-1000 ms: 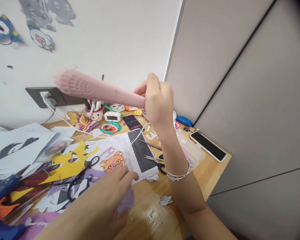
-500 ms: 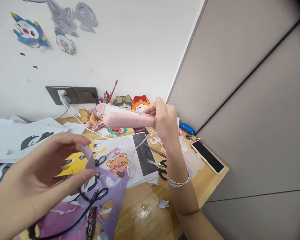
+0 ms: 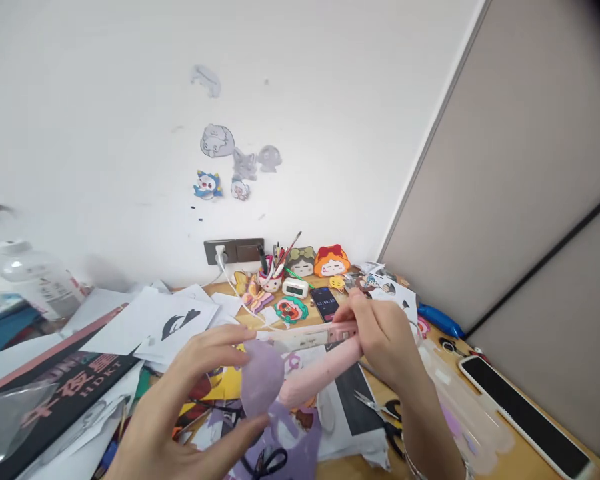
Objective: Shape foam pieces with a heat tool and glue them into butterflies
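Observation:
My left hand pinches a small pale purple cut-out piece between thumb and fingers, held up above the paper scraps. My right hand grips the handle end of a pink hair-straightener-like tool, whose two arms reach left toward the purple piece; the upper white-lined arm and lower pink arm are slightly apart, with the piece near their tips. A white cable runs from the tool toward the wall socket.
The wooden desk is littered with paper cut-outs, scissors, a phone at right, a dark phone, a small clock, a pen cup and a plastic bottle at left. Stickers dot the white wall.
The view has tilted up and pulled back. My right hand lowered the pink tool toward the desk, and my left hand brought the purple piece up to its tip.

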Demonstrator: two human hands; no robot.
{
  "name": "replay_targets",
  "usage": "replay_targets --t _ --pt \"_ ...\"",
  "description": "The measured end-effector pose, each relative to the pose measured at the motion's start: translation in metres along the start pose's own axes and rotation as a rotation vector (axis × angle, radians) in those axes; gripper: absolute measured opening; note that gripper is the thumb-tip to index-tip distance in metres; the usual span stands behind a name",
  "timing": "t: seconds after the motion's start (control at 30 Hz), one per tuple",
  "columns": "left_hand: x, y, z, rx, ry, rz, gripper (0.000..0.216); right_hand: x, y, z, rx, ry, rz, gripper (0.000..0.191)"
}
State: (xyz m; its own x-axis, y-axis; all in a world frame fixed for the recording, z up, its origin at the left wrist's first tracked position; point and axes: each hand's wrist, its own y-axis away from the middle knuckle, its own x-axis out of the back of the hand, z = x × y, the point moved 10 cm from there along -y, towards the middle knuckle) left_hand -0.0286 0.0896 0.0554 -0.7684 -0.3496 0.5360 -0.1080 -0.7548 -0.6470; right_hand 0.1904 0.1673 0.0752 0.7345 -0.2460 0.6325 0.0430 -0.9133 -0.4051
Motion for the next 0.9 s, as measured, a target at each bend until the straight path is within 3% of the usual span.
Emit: replay_targets --t 0.2,0.33,0.5,0.67,0.9 --pt "-0.001 -0.004 0.034 -0.202 -0.071 0.018 0.038 -0.023 0.001 0.005 -0.079 -0.065 -0.111 0.065" --pt "0.005 -0.006 0.042 -0.273 -0.074 0.089 0.037 -0.029 0.003 -0.005 -0.025 -0.111 -0.122 0.065" --pt "0.007 -0.001 0.053 -0.508 -0.066 0.113 0.035 -0.026 0.008 -0.015 0.044 -0.113 -0.094 0.065" --pt "-0.002 0.002 0.041 -0.277 -0.069 0.074 0.044 -0.026 0.012 -0.018 0.075 -0.091 -0.077 0.063" --pt "-0.012 0.005 0.043 -0.23 -0.204 0.04 0.054 -0.017 0.013 -0.012 0.07 0.023 -0.02 0.064"
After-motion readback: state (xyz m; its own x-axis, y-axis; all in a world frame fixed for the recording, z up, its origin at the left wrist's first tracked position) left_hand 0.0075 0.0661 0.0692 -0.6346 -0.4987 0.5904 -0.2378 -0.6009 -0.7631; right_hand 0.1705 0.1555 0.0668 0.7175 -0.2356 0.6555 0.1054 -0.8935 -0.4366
